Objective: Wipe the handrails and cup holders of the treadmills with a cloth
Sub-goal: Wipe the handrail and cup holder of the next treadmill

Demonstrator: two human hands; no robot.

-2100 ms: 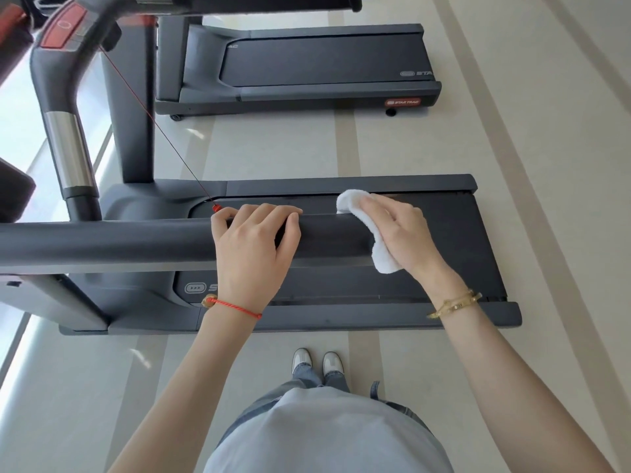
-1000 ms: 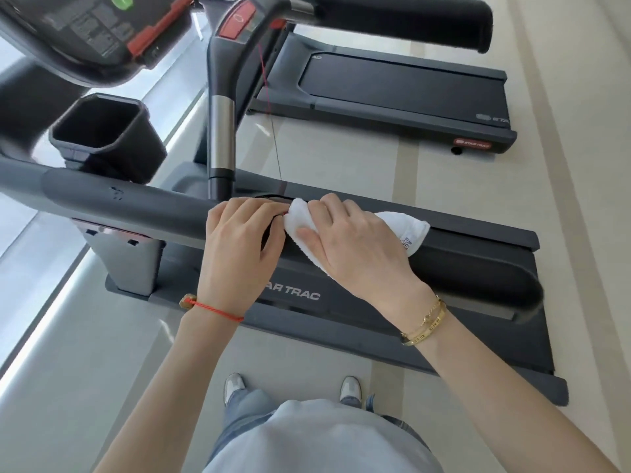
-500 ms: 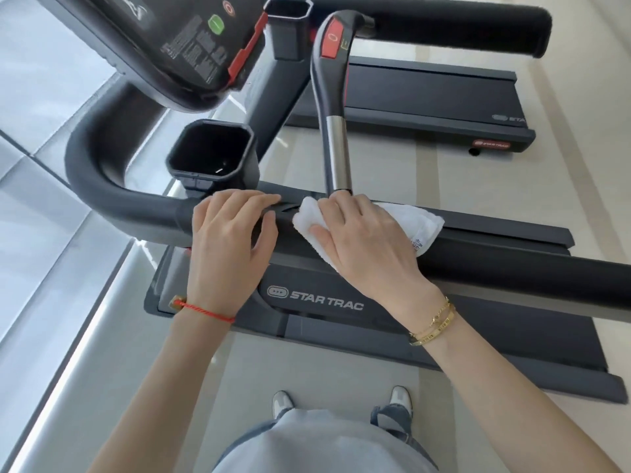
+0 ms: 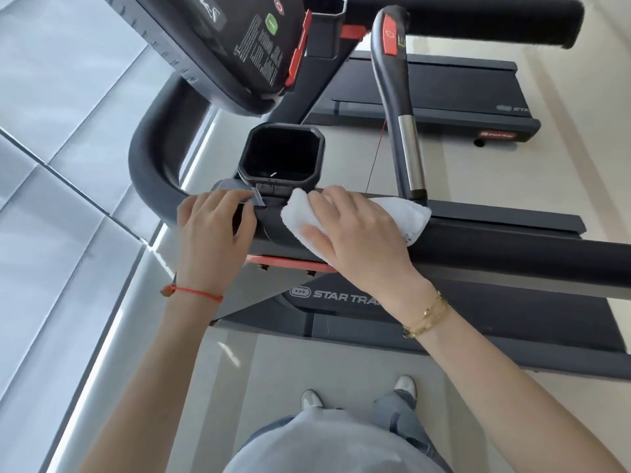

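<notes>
A: Largest item?
B: Dark grey treadmill (image 4: pixel 478 312) with "STAR TRAC" lettering on its deck; a second one stands beyond it.
A: Next?
B: Thick black padded handrail (image 4: pixel 512 254), straight on the right, curving up at the left end near the window glass.
A: Containers?
B: One black square plastic cup holder (image 4: pixel 283 155), fixed just behind the rail; its inside is dark, contents not readable.
A: Cloth?
B: Folded white cloth (image 4: pixel 403 213), draped over the rail just beside the cup holder.
A: Hands?
B: Right hand (image 4: pixel 355 233) lies flat, fingers spread, pressing the cloth. Left hand (image 4: pixel 215 230) curls over the rail at the bend.
</notes>
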